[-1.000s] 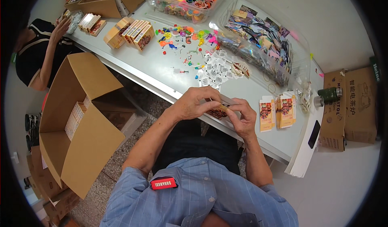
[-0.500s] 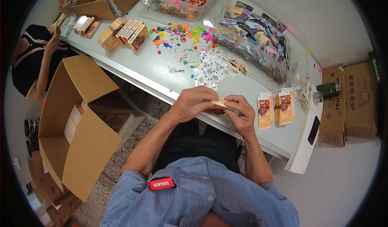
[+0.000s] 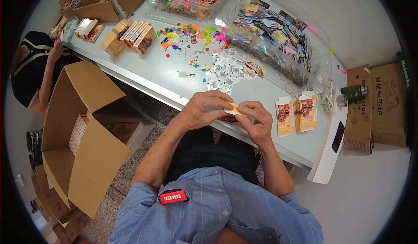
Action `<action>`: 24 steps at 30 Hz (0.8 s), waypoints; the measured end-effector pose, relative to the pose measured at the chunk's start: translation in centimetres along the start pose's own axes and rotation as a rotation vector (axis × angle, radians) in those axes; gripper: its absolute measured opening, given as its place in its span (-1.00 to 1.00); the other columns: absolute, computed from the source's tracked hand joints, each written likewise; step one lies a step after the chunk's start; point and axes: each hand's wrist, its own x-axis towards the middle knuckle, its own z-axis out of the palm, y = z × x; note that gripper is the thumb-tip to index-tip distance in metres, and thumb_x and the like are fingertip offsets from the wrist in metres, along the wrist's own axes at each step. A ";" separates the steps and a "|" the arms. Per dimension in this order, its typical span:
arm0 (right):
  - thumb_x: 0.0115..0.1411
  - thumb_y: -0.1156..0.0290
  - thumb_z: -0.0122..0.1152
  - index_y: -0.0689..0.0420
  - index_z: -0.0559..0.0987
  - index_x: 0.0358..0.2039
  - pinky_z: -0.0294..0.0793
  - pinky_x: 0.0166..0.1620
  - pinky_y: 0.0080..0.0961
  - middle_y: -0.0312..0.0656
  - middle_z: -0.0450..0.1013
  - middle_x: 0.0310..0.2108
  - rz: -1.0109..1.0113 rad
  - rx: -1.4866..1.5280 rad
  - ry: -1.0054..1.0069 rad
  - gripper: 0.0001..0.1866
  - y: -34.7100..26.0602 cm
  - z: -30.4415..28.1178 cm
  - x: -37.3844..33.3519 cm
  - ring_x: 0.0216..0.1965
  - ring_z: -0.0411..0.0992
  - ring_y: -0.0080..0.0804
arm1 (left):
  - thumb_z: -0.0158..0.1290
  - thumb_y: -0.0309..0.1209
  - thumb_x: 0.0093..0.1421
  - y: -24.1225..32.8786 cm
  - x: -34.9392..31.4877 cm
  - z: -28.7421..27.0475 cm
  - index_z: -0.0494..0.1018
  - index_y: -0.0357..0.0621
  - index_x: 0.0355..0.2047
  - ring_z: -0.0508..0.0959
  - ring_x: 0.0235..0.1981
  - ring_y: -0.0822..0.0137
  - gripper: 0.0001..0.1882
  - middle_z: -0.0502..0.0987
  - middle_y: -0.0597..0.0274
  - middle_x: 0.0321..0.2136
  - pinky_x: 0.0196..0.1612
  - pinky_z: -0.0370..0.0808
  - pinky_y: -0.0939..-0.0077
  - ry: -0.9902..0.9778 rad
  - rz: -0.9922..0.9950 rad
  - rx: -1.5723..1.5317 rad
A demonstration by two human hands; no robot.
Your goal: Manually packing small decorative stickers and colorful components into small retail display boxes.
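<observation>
At the table's front edge, my left hand point(image 3: 203, 111) and my right hand point(image 3: 257, 121) hold a small orange-and-white printed carton point(image 3: 229, 119) between them. Fingers and thumbs of both hands pinch its pale top flaps, and most of its body is hidden behind them. Right of my right hand lie similar cartons: a flattened-looking one point(image 3: 284, 117) and a small overlapping stack point(image 3: 307, 113). Just beyond my hands, small white printed packets point(image 3: 224, 72) are heaped. Tiny colourful plastic toys point(image 3: 191, 34) are scattered farther back.
Clear bins hold cards point(image 3: 278, 37) and coloured bands point(image 3: 187, 0). Several filled-out cartons point(image 3: 141, 38) stand at the back left. An open cardboard box point(image 3: 98, 161) is on my left, near another person point(image 3: 37, 70). A phone point(image 3: 338, 137) and green flask point(image 3: 355, 93) are at right.
My hands stay on the carton with small finger movements at its top flaps; more of the orange flap shows between them. The whole view has shifted slightly.
</observation>
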 end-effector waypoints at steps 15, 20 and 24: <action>0.21 0.64 0.27 0.27 0.68 -0.17 0.46 -0.07 -0.57 -0.15 0.56 -0.19 0.139 0.079 0.026 -0.82 -0.6 -0.1 0.9 -0.16 0.49 -0.47 | 0.24 -0.41 0.25 0.7 1.1 0.0 0.66 -0.22 -0.16 0.63 -0.25 0.42 -0.80 0.66 0.18 -0.23 -0.19 0.58 0.52 0.026 -0.171 -0.082; 0.24 0.61 0.26 0.27 0.69 -0.17 0.47 -0.11 -0.58 -0.16 0.56 -0.20 0.129 0.055 0.042 -0.84 -0.7 0.0 0.9 -0.19 0.50 -0.48 | 0.23 -0.42 0.26 0.6 1.1 0.0 0.66 -0.20 -0.17 0.63 -0.25 0.44 -0.83 0.67 0.20 -0.26 -0.20 0.57 0.52 0.011 -0.197 -0.073; 0.22 0.62 0.28 0.24 0.70 -0.17 0.48 -0.11 -0.57 -0.14 0.57 -0.20 0.042 -0.031 0.035 -0.83 -0.2 0.1 0.6 -0.19 0.51 -0.45 | 0.22 -0.50 0.24 0.0 1.0 -0.3 0.64 -0.26 -0.13 0.62 -0.18 0.35 -0.80 0.66 0.13 -0.23 -0.12 0.56 0.48 -0.038 -0.063 -0.011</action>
